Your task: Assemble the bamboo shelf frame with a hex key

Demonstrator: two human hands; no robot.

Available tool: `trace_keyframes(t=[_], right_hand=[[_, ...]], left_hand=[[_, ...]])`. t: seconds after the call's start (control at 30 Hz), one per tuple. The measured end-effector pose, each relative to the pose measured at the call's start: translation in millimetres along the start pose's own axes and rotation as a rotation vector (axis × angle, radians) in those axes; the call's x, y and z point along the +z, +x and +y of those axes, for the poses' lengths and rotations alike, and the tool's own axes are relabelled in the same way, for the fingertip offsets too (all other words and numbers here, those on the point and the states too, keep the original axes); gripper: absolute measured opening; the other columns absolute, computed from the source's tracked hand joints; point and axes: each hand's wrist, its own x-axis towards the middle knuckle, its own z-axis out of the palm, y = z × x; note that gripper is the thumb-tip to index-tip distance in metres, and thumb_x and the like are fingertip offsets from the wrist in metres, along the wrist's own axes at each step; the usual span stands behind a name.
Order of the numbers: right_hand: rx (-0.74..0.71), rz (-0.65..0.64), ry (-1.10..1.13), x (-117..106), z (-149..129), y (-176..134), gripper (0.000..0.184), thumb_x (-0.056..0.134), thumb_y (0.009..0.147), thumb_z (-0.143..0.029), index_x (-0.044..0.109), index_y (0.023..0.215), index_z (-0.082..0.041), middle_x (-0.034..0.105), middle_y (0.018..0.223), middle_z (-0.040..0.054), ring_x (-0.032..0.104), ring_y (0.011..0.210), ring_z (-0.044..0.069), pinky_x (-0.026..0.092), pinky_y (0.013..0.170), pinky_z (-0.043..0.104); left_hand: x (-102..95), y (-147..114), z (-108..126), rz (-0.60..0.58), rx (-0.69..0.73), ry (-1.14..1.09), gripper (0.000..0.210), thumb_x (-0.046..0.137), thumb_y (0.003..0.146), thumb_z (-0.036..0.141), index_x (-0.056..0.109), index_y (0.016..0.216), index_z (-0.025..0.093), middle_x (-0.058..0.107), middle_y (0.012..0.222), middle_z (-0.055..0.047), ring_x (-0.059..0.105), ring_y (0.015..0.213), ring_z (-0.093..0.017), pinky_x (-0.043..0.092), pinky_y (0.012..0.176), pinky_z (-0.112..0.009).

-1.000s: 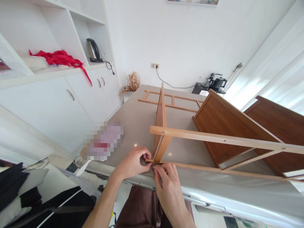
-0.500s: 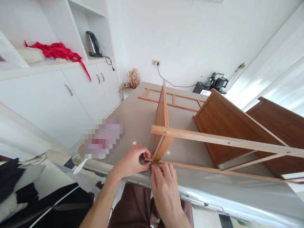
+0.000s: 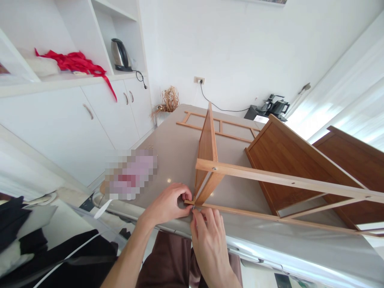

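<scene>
A wooden shelf unit lies on its side along the table's near edge. My left hand (image 3: pixel 166 203) is closed, thumb and fingers pinching the end of its lower rail (image 3: pixel 240 212). Just to the right, my right hand (image 3: pixel 209 232) pinches a small metal screw (image 3: pixel 193 207) against that rail's near face, where the shelf board meets it; the fingers hide most of it. Standing upright above the hands, the first shelf board (image 3: pixel 207 140) joins the lower rail and the upper rail (image 3: pixel 255 172), which has a screw head near its end. Two more shelf boards (image 3: pixel 279 164) slant off to the right.
A ladder-like wooden frame (image 3: pixel 221 126) lies flat at the table's far side. Left of my hands is a blurred-out pinkish package (image 3: pixel 132 174). A black kettle set (image 3: pixel 270 108) stands at the back right, its cord running to the wall socket. White cabinets (image 3: pixel 60 120) line the left.
The view has shifted slightly, so the scene sits a little further right. Both hands keep their places at the rail's end; the right fingertips are slightly lower, and more of the screw shows.
</scene>
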Motion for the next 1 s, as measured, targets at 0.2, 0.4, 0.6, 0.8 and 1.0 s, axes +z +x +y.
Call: trace_keyframes(t=[0.2,0.4,0.6,0.8,1.0], right_hand=[[0.036,-0.006,0.021,0,0,1,0.026,0.045,0.099,-0.003,0.064,0.102,-0.021,0.058,0.089,0.0066,0.052,0.082,0.025,0.038,0.073,0.038],[0.021,0.015,0.051,1,5,-2,0.028,0.044,0.101,-0.003,0.065,0.109,-0.02,0.059,0.093,0.0073,0.054,0.085,0.024,0.041,0.074,0.037],[0.035,0.061,0.084,7,9,-6,0.028,0.045,0.101,-0.004,0.066,0.111,-0.02,0.059,0.093,0.0063,0.055,0.084,0.021,0.045,0.074,0.036],[0.052,0.063,0.163,9,11,-6,0.026,0.047,0.101,-0.006,0.067,0.111,-0.02,0.058,0.093,0.0063,0.056,0.084,0.02,0.05,0.074,0.034],[0.078,0.071,0.144,10,6,-7,0.024,0.048,0.101,-0.006,0.066,0.11,-0.019,0.057,0.091,0.0065,0.056,0.082,0.021,0.049,0.074,0.036]], left_hand=[[-0.5,0,0,-0.009,-0.002,0.002,0.016,0.075,0.078,0.017,0.062,0.085,0.023,0.068,0.086,0.001,0.063,0.088,-0.019,0.047,0.078,-0.028],[-2.6,0,3,-0.007,0.007,0.004,0.016,0.073,0.078,0.015,0.061,0.084,0.023,0.067,0.086,0.001,0.062,0.088,-0.019,0.047,0.078,-0.029],[-2.6,0,3,-0.002,0.009,0.006,0.017,0.072,0.077,0.014,0.061,0.084,0.023,0.068,0.087,0.0,0.062,0.088,-0.019,0.047,0.078,-0.029],[-1.4,0,1,0.001,0.014,0.008,0.017,0.071,0.077,0.013,0.061,0.084,0.024,0.068,0.086,0.001,0.063,0.087,-0.019,0.048,0.077,-0.029],[-0.7,0,-1,-0.002,0.016,0.015,0.013,0.071,0.08,0.015,0.062,0.085,0.024,0.068,0.086,0.0,0.063,0.087,-0.019,0.048,0.077,-0.029]])
